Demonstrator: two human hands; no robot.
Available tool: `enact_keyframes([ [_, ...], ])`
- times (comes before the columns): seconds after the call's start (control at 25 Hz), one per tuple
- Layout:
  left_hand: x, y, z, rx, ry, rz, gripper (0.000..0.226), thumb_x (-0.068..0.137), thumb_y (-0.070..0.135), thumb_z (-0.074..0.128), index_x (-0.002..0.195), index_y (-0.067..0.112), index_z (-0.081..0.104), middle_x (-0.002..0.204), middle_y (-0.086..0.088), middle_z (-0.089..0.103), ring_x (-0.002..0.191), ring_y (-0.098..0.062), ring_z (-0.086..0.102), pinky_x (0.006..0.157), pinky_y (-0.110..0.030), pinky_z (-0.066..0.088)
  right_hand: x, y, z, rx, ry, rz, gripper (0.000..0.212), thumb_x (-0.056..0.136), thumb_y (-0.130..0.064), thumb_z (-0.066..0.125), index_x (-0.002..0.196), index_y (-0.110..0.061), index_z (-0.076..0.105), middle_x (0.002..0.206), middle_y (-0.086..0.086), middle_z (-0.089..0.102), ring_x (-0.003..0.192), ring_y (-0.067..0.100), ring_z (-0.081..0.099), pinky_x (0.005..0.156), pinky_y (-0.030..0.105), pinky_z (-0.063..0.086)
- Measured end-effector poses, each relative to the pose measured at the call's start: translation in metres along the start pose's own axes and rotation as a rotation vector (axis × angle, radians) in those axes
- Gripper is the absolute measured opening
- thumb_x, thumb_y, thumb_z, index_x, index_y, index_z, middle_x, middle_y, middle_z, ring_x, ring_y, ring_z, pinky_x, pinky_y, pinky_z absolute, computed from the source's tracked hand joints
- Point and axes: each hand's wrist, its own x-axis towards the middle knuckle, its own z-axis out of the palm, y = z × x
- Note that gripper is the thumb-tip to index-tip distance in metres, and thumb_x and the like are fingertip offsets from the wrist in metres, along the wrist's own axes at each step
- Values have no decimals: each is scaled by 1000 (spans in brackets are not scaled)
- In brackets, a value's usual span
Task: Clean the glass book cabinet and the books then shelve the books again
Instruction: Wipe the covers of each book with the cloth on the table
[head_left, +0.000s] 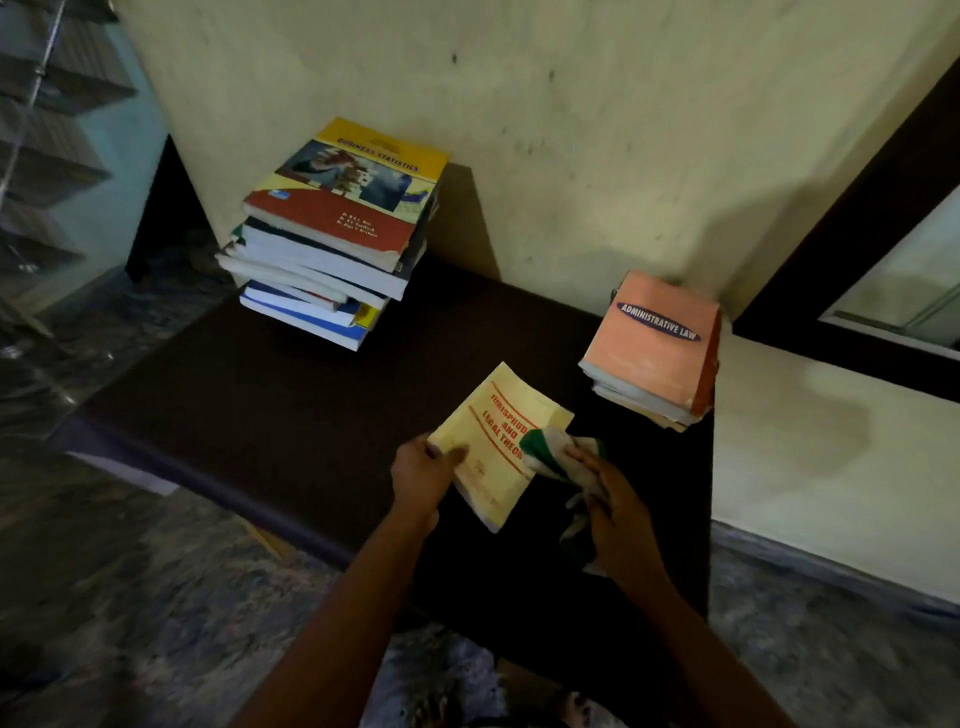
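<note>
while i wipe the book (496, 441): left hand (418, 475) fingers pinch its edge
cloth (548, 451): bunched in right hand (621, 506) fingers
next: probably flip it

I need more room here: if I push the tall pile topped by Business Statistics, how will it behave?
Probably heavy: the pile holds many thick books. It would likely shear or topple rather than slide whole, since its books lie skewed with edges overhanging. The tilted top book may slip off first.
</note>
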Motion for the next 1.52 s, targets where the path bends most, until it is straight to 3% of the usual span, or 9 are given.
enact_keyframes([
  [0.24,-45,38,8,236,189,1032,30,88,10,55,113,25,56,124,2,49,116,-9,51,94,-21,47,10,-29,-21,6,150,-84,57,95,1,40,116,-52,42,97,3,63,81,17,65,70,25,54],
  [0.36,-28,2,-8,565,97,1305,35,93,24,45,127,29,53,133,0,49,134,-15,36,117,-35,19,11,-38,-25,-31,166,-107,58,94,3,41,115,-51,43,121,4,58,98,16,62,85,28,52],
  [0.48,3,-58,-29,900,0,1280,36,99,41,33,131,37,47,134,-4,52,139,-18,28,118,-43,-3,8,-35,-17,-109,139,-68,53,94,0,44,113,-49,40,132,-2,48,104,5,55,96,31,46],
  [0.6,15,-98,-42,1175,-26,1230,60,88,41,45,144,45,22,144,-2,41,144,-16,10,115,-48,-1,7,-30,-11,-122,100,-39,46,95,-2,44,117,-42,40,103,-9,55,83,3,59,73,14,52],
  [0.84,36,-45,-99,1046,324,801,75,80,66,24,143,27,34,152,3,27,144,-18,13,112,-52,-1,35,-58,-4,-146,9,-87,45,95,0,42,127,-33,43,108,-20,49,86,-9,52,73,-2,40],
  [0.96,49,-49,-114,1210,375,544,92,72,73,2,148,26,24,157,2,16,145,-17,1,115,-50,-7,66,-73,13,-154,-34,-239,50,91,7,44,132,-21,48,126,-25,39,119,-9,33,101,11,28],
  [1.24,51,-55,-116,1245,411,574,79,80,66,5,146,28,28,155,2,22,145,-18,8,115,-46,-4,149,-30,93,-460,-137,-108,58,92,-2,46,142,-27,33,146,2,33,136,22,32,111,39,32],
  [1.36,53,-58,-114,1225,430,593,73,84,62,13,142,25,39,152,-1,31,143,-22,17,115,-49,4,131,5,121,-732,-170,-258,66,90,-7,49,147,-25,22,152,5,27,142,24,20,116,38,12],
  [1.52,54,-60,-116,1208,439,608,69,87,56,15,140,23,43,151,-2,34,143,-23,20,114,-50,6,60,13,146,-656,-308,-518,56,84,-15,48,138,-25,44,133,4,54,125,23,49,106,36,36],
])
